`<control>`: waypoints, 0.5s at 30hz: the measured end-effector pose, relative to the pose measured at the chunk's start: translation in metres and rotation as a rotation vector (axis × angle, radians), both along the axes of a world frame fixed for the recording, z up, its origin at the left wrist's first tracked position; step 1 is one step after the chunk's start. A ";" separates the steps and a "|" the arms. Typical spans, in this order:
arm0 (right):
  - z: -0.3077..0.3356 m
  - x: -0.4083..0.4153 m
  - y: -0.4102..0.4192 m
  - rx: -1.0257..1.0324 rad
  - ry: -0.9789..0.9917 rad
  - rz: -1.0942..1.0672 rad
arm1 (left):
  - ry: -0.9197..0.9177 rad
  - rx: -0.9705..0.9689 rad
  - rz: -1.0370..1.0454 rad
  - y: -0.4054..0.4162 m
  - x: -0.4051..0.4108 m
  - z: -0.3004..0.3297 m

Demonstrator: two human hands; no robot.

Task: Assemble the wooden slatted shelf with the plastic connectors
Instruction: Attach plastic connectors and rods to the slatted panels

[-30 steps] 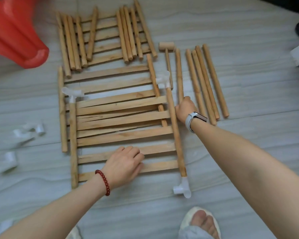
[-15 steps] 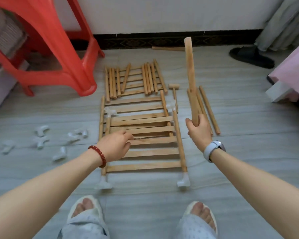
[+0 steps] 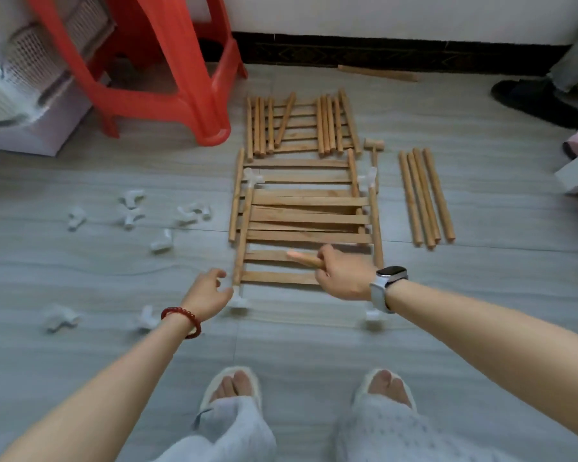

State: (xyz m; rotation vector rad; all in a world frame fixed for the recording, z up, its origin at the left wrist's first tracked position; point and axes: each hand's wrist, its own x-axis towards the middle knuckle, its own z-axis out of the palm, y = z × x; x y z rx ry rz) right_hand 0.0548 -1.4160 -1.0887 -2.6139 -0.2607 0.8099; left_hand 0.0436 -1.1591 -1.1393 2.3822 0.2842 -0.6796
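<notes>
Right hand gripping wooden dowel, end protruding past fingers; left hand loosely open beside white plastic connector.

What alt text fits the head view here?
A person's right hand grips a wooden rod over a slatted shelf panel on the floor, while the left hand reaches toward a white connector at its corner.
</notes>
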 end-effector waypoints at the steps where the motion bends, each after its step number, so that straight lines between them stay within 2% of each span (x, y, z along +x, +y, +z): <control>1: -0.017 0.001 0.006 -0.044 0.054 0.061 | 0.068 -0.041 0.074 0.006 -0.003 -0.020; 4: -0.063 0.002 0.021 -0.114 0.136 0.246 | 0.188 -0.141 0.148 0.017 -0.008 -0.069; 6: -0.090 0.004 0.033 -0.144 0.148 0.321 | 0.140 -0.178 0.152 0.019 -0.007 -0.096; 9: -0.114 0.005 0.048 -0.143 0.150 0.318 | 0.012 -0.214 0.138 0.016 -0.002 -0.110; 13: -0.126 0.008 0.058 -0.130 0.120 0.268 | 0.020 -0.290 0.061 0.017 0.002 -0.111; 15: -0.121 0.009 0.052 -0.137 0.038 0.223 | 0.001 -0.312 0.073 0.015 0.003 -0.102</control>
